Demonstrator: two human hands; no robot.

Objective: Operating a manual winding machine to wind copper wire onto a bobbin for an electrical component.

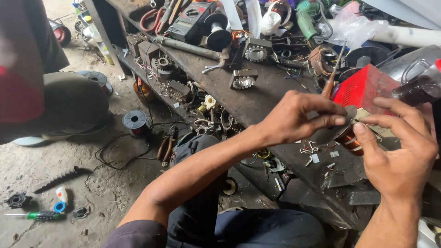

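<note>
Nearest, right hand (399, 151): thumb and forefinger narrowed to a pinch on the copper coil (350, 138), just left of the palm, long axis hard to tell. Opposite, left hand (296, 117): fingertips closed on a grey sheet (328, 134) lapped over the same coil, screwdriver (333, 73) tucked upright in the same grip. Both hands met above the bench (257, 101) edge. Just beyond, red box (363, 87); farther, toothed rings (255, 53) among clutter.

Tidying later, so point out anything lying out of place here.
Tools lie on the dirt floor: a green-handled screwdriver, a dark gear-like part and a wire spool. Both hands hold a copper coil.
</note>
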